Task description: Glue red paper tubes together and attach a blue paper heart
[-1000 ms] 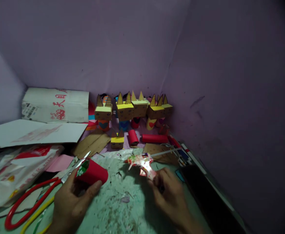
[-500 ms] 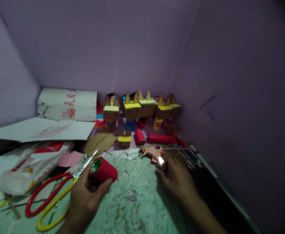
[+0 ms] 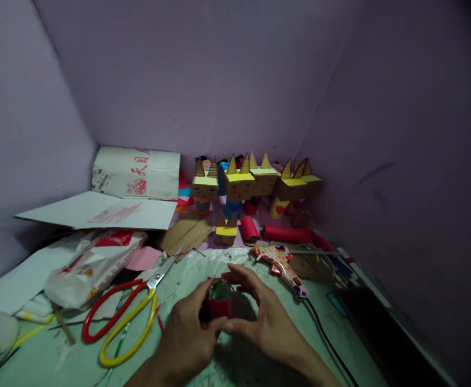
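Note:
In the head view, a short red paper tube (image 3: 221,307) with a green and white inside stands at the front middle, its opening facing up. My left hand (image 3: 189,328) is closed around its left side, thumb across the front. My right hand (image 3: 262,317) curves along the other side, fingers and thumb apart, with a gap between palm and tube. Its thumb tip reaches the tube's lower front; whether the fingertips touch is unclear. A patterned glue gun (image 3: 282,267) with a black cord lies beyond my right hand. Scissors (image 3: 154,282) with red and yellow handles lie open to the left.
Several cardboard cat-head figures (image 3: 239,185) stand along the back wall. Red paper rolls (image 3: 287,233) and a small cat head (image 3: 226,233) lie before them. A cardboard box (image 3: 136,174), a white plastic packet (image 3: 92,269) and a dark flat object (image 3: 384,333) flank the green tabletop (image 3: 179,371).
My right hand has let go of the glue gun and moved left to the tube. My left hand has brought the red tube to the middle and turned it upright. The view has shifted left.

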`<state>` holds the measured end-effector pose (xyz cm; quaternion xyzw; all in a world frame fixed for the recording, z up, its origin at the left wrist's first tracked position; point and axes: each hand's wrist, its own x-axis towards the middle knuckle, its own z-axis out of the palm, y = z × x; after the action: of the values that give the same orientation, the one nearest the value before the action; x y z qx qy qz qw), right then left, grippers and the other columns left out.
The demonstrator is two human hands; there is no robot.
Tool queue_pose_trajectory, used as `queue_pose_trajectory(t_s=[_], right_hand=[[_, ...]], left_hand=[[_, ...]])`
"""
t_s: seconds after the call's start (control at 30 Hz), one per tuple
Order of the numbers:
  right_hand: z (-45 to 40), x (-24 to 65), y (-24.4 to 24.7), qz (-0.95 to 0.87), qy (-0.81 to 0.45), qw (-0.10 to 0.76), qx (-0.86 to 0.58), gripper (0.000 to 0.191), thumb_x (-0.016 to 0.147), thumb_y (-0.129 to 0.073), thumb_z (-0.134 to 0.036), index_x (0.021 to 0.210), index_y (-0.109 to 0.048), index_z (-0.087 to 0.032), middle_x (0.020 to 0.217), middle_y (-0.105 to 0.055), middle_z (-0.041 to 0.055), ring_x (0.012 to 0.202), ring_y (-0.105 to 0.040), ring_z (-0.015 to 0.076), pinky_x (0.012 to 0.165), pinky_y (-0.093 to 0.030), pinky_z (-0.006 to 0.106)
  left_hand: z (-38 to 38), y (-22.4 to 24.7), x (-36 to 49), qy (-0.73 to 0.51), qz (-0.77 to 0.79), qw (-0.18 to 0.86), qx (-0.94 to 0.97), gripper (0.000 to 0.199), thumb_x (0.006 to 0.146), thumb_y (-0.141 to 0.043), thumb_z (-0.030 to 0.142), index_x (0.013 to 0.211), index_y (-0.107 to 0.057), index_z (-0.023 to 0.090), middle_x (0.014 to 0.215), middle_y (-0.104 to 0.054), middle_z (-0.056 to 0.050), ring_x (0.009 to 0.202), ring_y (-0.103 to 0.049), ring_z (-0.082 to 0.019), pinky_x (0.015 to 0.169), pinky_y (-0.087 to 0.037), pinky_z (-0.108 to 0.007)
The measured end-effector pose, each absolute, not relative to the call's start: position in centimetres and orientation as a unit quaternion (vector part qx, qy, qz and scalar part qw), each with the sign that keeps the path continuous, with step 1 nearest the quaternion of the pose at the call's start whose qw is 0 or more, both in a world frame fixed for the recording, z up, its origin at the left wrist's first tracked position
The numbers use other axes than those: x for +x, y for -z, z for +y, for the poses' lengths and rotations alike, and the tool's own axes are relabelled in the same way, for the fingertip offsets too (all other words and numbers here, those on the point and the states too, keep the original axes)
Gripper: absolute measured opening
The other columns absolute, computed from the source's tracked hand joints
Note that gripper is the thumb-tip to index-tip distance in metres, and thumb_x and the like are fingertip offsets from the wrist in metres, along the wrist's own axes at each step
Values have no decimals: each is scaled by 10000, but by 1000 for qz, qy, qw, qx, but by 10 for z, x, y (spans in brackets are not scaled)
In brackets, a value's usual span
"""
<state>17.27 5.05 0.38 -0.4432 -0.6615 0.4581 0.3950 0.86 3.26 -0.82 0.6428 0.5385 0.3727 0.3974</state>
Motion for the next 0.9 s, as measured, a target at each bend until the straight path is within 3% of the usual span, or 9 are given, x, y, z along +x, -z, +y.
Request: queue_pose_trajectory(t_s=[0.1, 0.23, 0.43, 0.57, 0.67, 0.77, 0.9], right_hand=[[50, 167, 3, -667, -454, 402, -433, 550, 563, -805, -181, 1071, -595, -195, 1087, -636, 91, 1000, -609, 251, 884, -477, 397], [47, 163, 12, -641, -431, 451, -448, 383, 529, -818, -196, 864, -633, -187, 929, -625, 45, 866, -616, 215, 738, -514, 311], [44, 160, 17, -653, -438, 433, -441, 249, 635, -749, -183, 858, -639, -197, 804, -609, 4, 724, -581, 156, 627, -476, 252], [44, 161, 19, -668, -427, 426, -436, 206, 687, -731, -253, 857, -627, -200, 797, -610, 12, 710, -582, 160, 610, -478, 259], [42, 166, 19, -695, -383, 434, -426, 358, 693, -731, -283, 1013, -588, -216, 898, -621, 39, 791, -607, 189, 674, -509, 295], [38, 174, 13, -733, -269, 463, -419, 552, 700, -726, -353, 1187, -493, -240, 1137, -553, 104, 1028, -566, 271, 846, -488, 405], [36, 182, 5, -772, -153, 466, -403, 324, 734, -696, -354, 1031, -589, -282, 1211, -484, 98, 1103, -506, 322, 905, -427, 497]], left_hand=[[30, 15, 8, -348, 532, 345, 691, 493, 645, -558, 47, 1098, -581, 239, 989, -698, -35, 890, -657, -229, 767, -516, -307], [30, 21, 10, -307, 548, 306, 715, 445, 630, -524, 33, 1018, -592, 240, 919, -695, -32, 800, -661, -231, 669, -515, -304], [33, 19, 10, -279, 531, 327, 731, 425, 650, -472, 30, 1000, -580, 244, 935, -654, -21, 803, -635, -217, 671, -493, -311], [35, 18, 9, -272, 528, 334, 732, 283, 676, -470, 64, 868, -592, 232, 840, -634, -14, 725, -618, -203, 619, -478, -297], [33, 17, 10, -276, 524, 333, 734, 288, 659, -492, 59, 867, -587, 235, 847, -631, -10, 724, -613, -192, 616, -474, -282], [31, 15, 10, -289, 530, 315, 732, 226, 683, -535, 93, 857, -566, 235, 848, -620, -9, 702, -604, -177, 592, -466, -267], [31, 13, 8, -317, 549, 183, 751, 244, 669, -534, 96, 878, -551, 221, 855, -592, -47, 753, -587, -216, 610, -460, -313]])
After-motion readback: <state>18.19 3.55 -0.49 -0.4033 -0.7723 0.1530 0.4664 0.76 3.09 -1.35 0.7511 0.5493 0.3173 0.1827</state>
